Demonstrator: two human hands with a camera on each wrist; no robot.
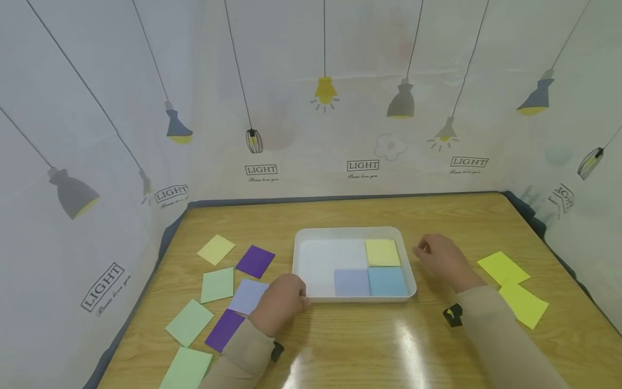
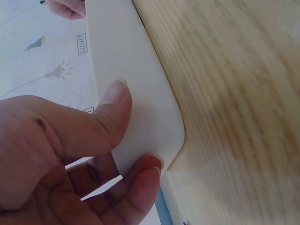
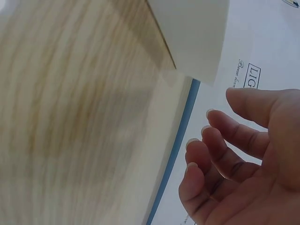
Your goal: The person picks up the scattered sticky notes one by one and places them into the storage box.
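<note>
A shallow white tray (image 1: 330,233) sits on the wooden table. Inside it, a pale yellow square (image 1: 382,253) lies above a blue square (image 1: 387,281), with a lavender square (image 1: 352,282) to their left. My left hand (image 1: 279,302) is at the tray's near left corner. In the left wrist view its thumb (image 2: 115,105) lies against the tray's outer wall, and the other fingers curl around the corner. Just off the tray's right side, my right hand (image 1: 446,260) holds nothing; its fingers are loosely bent in the right wrist view.
Left of the tray lie several loose paper squares: pale yellow (image 1: 216,249), purple (image 1: 255,261), lavender (image 1: 247,295) and light green (image 1: 189,322). Two bright yellow squares (image 1: 524,303) overlap at the right. A cloth printed with lamps (image 1: 311,108) hangs around the table.
</note>
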